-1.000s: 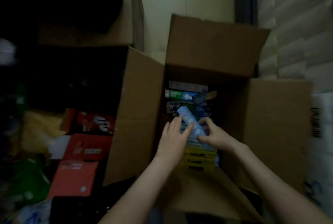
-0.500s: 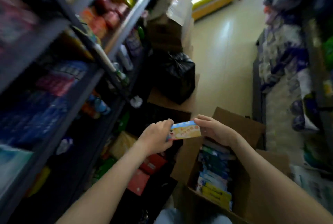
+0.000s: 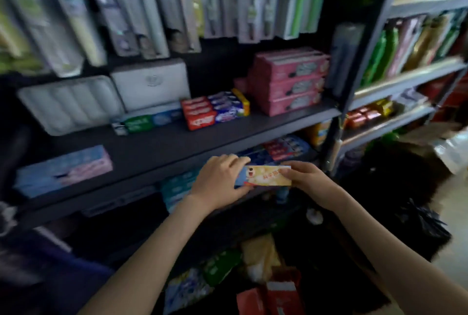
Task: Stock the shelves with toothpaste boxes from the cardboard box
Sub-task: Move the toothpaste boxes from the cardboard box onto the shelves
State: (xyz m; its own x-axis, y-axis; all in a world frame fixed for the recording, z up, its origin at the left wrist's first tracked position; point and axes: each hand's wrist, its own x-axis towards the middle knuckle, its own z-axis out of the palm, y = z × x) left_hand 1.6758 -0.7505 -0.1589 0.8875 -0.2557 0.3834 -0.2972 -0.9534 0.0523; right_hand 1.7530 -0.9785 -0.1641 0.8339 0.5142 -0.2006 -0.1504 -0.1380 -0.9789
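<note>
The yellow toothpaste box (image 3: 264,176) is held between the two hands, just in front of the dark shelf (image 3: 164,145) and a little below its front edge. The left hand (image 3: 217,183) curls round the box's left end. The right hand (image 3: 307,183) pinches its right end. At the back of the shelf lie red and blue toothpaste boxes (image 3: 215,109). Pink boxes (image 3: 288,81) are stacked on the shelf too, further right.

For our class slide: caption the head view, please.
Left hand and right hand hold a yellow-and-blue cardboard toothpaste box before a dark metal shelf.
</note>
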